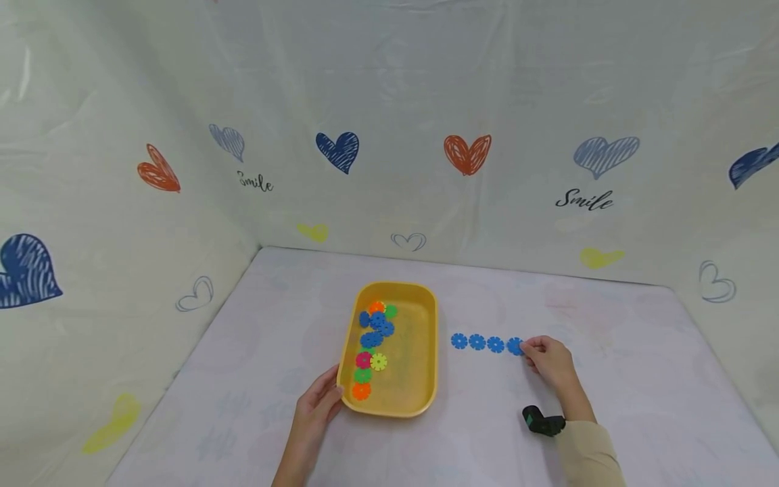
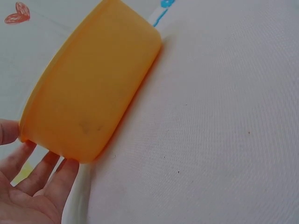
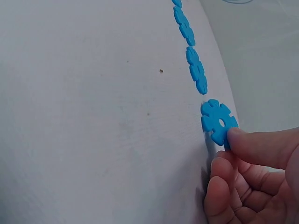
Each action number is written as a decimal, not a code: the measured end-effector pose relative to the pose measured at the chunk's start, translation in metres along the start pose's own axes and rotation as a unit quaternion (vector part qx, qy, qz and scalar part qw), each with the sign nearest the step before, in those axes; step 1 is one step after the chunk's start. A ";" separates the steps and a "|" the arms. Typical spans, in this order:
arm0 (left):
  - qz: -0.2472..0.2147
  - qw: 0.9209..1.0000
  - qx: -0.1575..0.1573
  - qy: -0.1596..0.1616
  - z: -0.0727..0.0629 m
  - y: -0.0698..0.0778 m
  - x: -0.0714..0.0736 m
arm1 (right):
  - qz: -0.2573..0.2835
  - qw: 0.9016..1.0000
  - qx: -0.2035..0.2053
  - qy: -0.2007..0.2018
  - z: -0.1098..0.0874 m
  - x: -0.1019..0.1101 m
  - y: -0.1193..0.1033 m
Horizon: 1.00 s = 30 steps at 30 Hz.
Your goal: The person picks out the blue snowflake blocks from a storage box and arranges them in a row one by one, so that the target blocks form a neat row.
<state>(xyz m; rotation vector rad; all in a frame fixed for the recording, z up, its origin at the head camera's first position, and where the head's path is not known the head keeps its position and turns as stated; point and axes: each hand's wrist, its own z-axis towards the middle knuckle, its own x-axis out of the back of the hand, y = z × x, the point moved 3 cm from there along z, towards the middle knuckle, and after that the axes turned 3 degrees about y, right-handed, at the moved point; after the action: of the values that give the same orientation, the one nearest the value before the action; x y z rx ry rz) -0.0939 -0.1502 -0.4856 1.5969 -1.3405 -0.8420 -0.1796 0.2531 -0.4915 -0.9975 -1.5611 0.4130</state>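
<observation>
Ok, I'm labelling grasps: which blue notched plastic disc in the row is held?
The rightmost blue disc in the head view, pinched by the right hand; the other three lie flat, untouched.

"Dim in here?"
"Slightly. Soft, greyish light falls evenly around the left hand (image 1: 315,404) and the right hand (image 1: 552,363)."
"Shadows?"
"A broad, soft-edged one on the tabletop (image 3: 112,102) right beside the right hand's fingers."
"Glare?"
"Just a faint sheen on the curtain (image 1: 395,81) (it looks like plastic), far beyond both hands."
"Sharpness?"
"In the right wrist view, the tabletop well away from the hand looks soft."
</observation>
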 end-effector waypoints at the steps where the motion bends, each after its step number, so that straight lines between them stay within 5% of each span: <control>1: 0.000 1.000 0.000 0.000 0.000 0.000 0.000 | -0.004 1.000 -0.002 0.000 0.000 0.000 0.000; 17: -0.001 1.000 0.002 0.001 0.000 0.000 0.000 | -0.062 0.997 -0.031 -0.015 0.001 0.002 -0.007; 30: -0.001 1.000 0.011 0.008 0.000 0.001 0.001 | -0.058 0.997 -0.039 -0.036 0.003 0.003 -0.009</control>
<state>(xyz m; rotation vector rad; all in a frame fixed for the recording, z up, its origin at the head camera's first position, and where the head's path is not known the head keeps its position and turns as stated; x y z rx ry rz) -0.0937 -0.1507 -0.4849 1.6188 -1.3405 -0.8172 -0.1859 0.2511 -0.4842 -0.9553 -1.7015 0.3130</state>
